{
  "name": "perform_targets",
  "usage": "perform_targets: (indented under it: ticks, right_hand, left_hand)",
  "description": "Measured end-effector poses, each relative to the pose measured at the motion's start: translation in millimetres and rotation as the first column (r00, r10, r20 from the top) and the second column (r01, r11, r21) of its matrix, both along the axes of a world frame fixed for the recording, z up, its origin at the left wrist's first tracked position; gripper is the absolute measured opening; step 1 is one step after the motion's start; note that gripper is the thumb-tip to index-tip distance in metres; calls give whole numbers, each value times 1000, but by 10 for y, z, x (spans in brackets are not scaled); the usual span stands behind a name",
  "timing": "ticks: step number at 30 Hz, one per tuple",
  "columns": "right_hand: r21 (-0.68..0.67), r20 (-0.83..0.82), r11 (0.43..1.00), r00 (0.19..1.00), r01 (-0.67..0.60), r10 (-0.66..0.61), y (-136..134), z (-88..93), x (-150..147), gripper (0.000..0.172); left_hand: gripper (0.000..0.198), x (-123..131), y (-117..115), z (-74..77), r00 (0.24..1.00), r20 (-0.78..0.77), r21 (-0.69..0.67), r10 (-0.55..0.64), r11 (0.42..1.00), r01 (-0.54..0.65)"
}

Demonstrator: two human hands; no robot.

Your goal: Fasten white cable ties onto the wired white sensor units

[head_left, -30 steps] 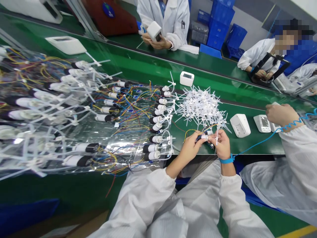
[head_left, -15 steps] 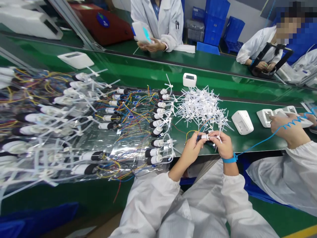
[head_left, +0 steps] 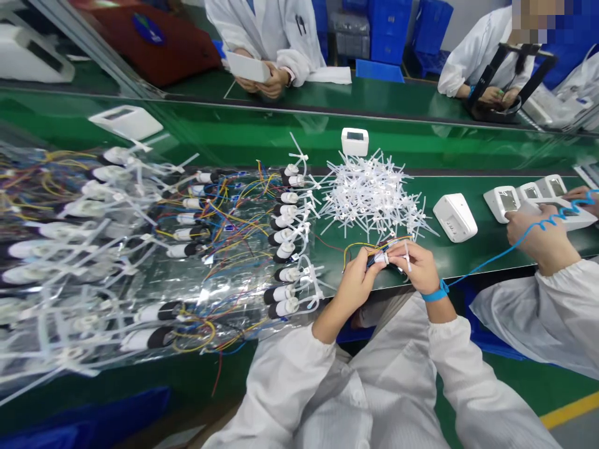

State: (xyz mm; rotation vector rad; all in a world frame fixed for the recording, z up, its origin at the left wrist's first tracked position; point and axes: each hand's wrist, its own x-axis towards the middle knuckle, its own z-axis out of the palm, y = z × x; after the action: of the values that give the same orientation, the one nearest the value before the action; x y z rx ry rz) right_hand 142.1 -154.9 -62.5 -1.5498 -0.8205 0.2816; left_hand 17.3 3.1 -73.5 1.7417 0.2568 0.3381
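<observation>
My left hand [head_left: 352,279] is closed around a small white-and-black cylindrical pump [head_left: 381,257] with coloured wires, near the table's front edge. At the pump's right end, my right hand [head_left: 420,269] pinches a thin white tube fitting [head_left: 407,255], part of which sticks up past the fingers. Whether the tube is pushed onto the pump is hidden by the fingers. A blue strap [head_left: 436,292] circles my right wrist. Just beyond both hands lies a loose pile of white branched tube pieces [head_left: 374,193].
Rows of similar wired pumps [head_left: 285,237] with tubes lie on clear plastic film to the left. White devices stand behind the pile [head_left: 354,142] and to the right [head_left: 455,218]. A co-worker's hand [head_left: 538,234] handles more white devices. Other people sit across the line.
The view has shifted, so the table's contents sit slightly further left and higher. My hands stay on the pump and tube, with the tube tip now more upright. A co-worker opposite has tilted a white device.
</observation>
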Motion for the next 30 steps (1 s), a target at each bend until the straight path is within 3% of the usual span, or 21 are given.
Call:
perform_targets:
  ticks: [4, 9, 12, 16, 21, 26, 30]
  right_hand:
    - [10, -20, 1000, 1000, -23, 24, -10, -23, 30, 12]
    - [65, -206, 997, 978, 32, -18, 14, -114, -2, 16]
    - [158, -390, 987, 920, 36, 29, 35, -194, -6, 35]
    - [208, -467, 976, 883, 64, 42, 45, -249, 18, 46]
    - [224, -495, 966, 869, 129, -1, 43, -218, 30, 38]
    - [286, -525, 940, 851, 185, -8, 30, -181, 34, 35]
    - [328, -534, 923, 846, 199, 7, 9, -174, 44, 29]
  left_hand:
    - [20, -1, 13, 9, 1000, -22, -8, -17, 1000, 17]
    - [30, 56, -15, 2, 999, -23, -211, -24, 977, 19]
    - [36, 102, -38, -52, 999, 12, -325, 41, 945, -35]
    - [43, 156, -40, -184, 989, 23, -430, 145, 895, -121]
    - [61, 193, -9, -308, 991, 55, -491, 124, 867, -81]
    - [86, 176, -4, -284, 996, 27, -574, 80, 818, -50]
    - [78, 157, -22, -200, 996, 69, -623, 63, 782, -6]
